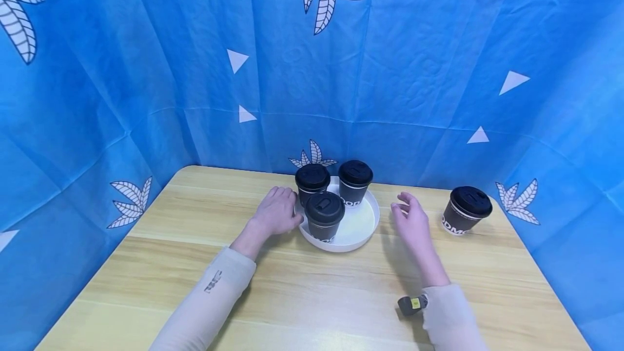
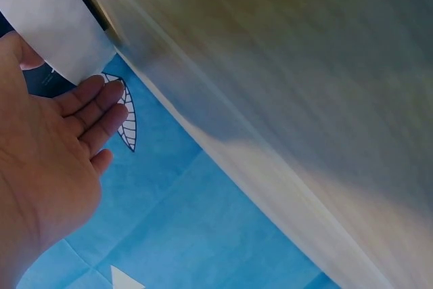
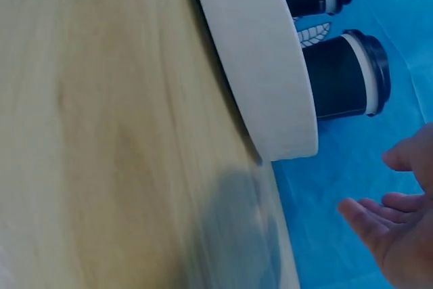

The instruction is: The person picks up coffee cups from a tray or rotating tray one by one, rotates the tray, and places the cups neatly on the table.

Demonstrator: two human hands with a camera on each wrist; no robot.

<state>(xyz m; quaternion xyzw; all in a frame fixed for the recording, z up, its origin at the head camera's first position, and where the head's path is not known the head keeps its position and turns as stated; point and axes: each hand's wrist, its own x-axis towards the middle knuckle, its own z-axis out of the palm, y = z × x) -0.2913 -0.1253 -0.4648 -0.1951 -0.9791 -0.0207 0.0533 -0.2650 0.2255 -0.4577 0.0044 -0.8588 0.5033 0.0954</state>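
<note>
A round white tray (image 1: 362, 223) with a raised rim sits on the table and carries three black-lidded paper coffee cups: a front cup (image 1: 324, 215), a back left cup (image 1: 312, 177) and a back right cup (image 1: 355, 180). All three stand upright. My left hand (image 1: 277, 211) is at the tray's left rim, its fingers loosely bent; in the left wrist view the fingertips (image 2: 91, 89) lie close against the rim, and contact is unclear. To the right of the tray, my right hand (image 1: 411, 223) hovers apart from it with relaxed fingers, holding nothing.
Another lidded paper cup (image 1: 465, 213) stands on the table's right side, beyond my right hand. The wooden table (image 1: 312, 297) ends at a blue patterned curtain (image 1: 414, 42) behind and on both sides. A small dark device (image 1: 411, 304) is at my right cuff.
</note>
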